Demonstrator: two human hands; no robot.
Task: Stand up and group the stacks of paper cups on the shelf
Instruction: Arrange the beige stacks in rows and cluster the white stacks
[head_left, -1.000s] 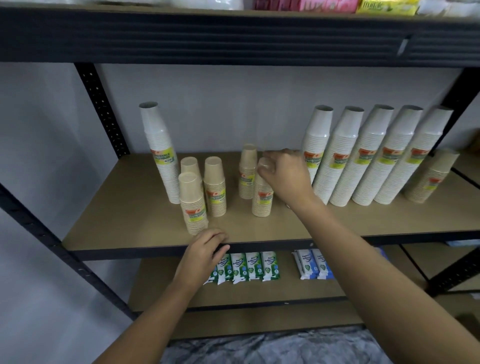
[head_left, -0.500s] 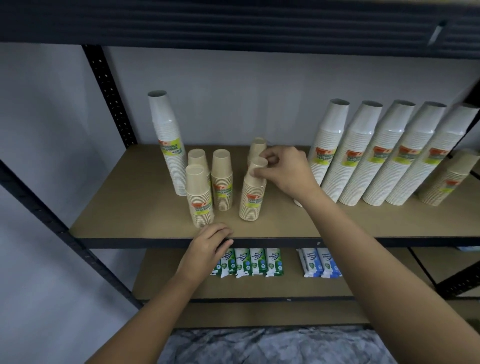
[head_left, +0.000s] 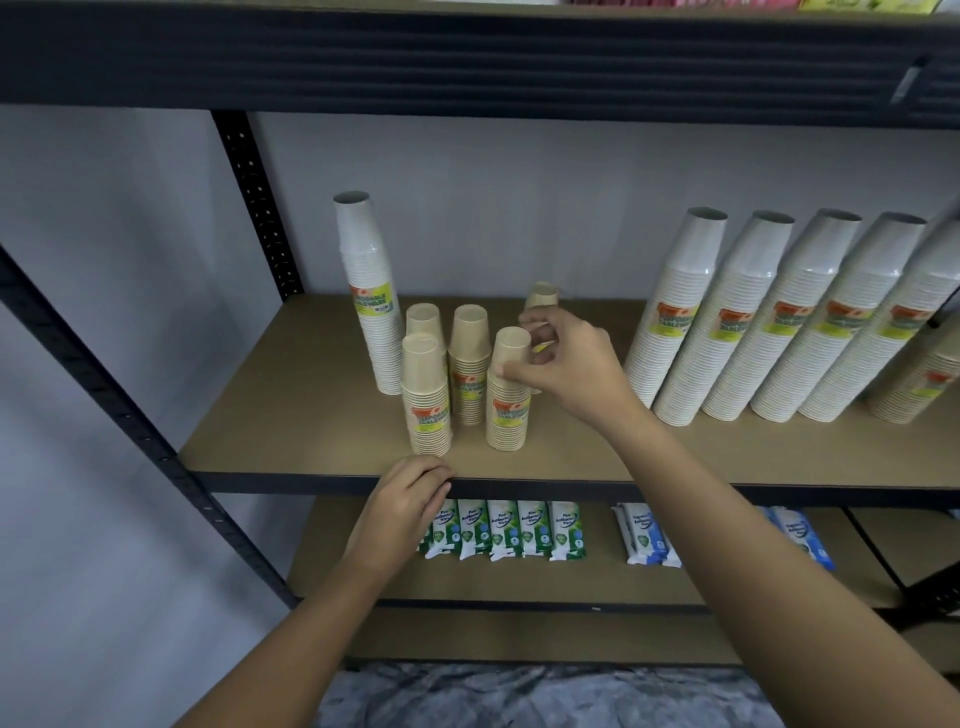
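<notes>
On the middle shelf board (head_left: 291, 415), my right hand (head_left: 569, 366) grips a short brown cup stack (head_left: 508, 410) near its top, thumb in front and fingers behind. Three more short brown stacks stand upright just to its left: (head_left: 427, 400), (head_left: 423, 322), (head_left: 469, 364). Another brown stack (head_left: 542, 298) shows partly behind my fingers. A tall white stack (head_left: 366, 291) rises at the left of this group. Further right, several tall white stacks (head_left: 675, 322) lean in a row, with a short brown stack (head_left: 924, 384) at the far right. My left hand (head_left: 410, 499) rests on the shelf's front edge, fingers bent.
A dark shelf beam (head_left: 467, 52) hangs overhead and a black upright post (head_left: 254, 208) stands at the back left. The shelf below holds green wipe packets (head_left: 509, 530) and blue packets (head_left: 644, 535). Bare board lies between the brown group and the white row.
My right hand has slid the brown stack it holds leftward, closer to the other brown stacks. My left hand has stayed on the shelf edge.
</notes>
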